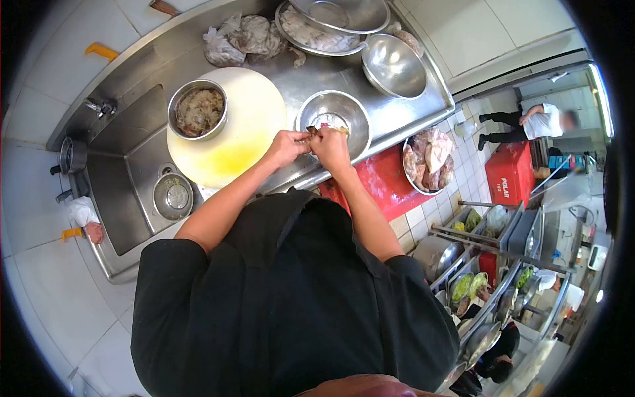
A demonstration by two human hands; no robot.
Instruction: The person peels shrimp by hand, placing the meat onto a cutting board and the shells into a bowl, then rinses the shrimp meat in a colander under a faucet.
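My left hand and my right hand meet at the near rim of a steel bowl. Fingers of both are pinched around a small dark brown piece, too small to identify. Some pale and reddish bits lie in the bowl, partly hidden by my right hand. To the left is a round white cutting board with a yellow stain. On it stands a steel pot filled with brownish, wet-looking chunks, possibly meat.
A sink with a small steel bowl lies left. Plastic bags and steel bowls line the counter's back. Right, a basin of raw meat sits by a red surface. A person stands beyond.
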